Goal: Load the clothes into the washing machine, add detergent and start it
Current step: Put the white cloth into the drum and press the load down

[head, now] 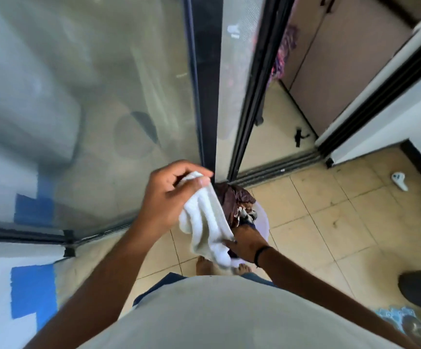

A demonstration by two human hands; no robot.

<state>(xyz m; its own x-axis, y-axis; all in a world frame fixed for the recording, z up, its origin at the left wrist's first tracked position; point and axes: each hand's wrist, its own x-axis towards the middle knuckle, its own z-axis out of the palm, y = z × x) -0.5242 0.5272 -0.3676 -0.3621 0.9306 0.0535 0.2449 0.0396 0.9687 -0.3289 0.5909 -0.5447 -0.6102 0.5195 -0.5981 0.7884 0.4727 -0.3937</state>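
Glass door (91,109) fills ten o'clock. Basin (263,217) of clothes (234,197) sits on the floor at six o'clock. Left hand (169,195) pinches a white towel (204,222); right hand (244,244) reaches into the clothes, its grip hidden. Loading has barely begun; detergent and starting remain.

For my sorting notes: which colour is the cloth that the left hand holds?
White; the cloth shows best in the head view, gripped by the left hand.
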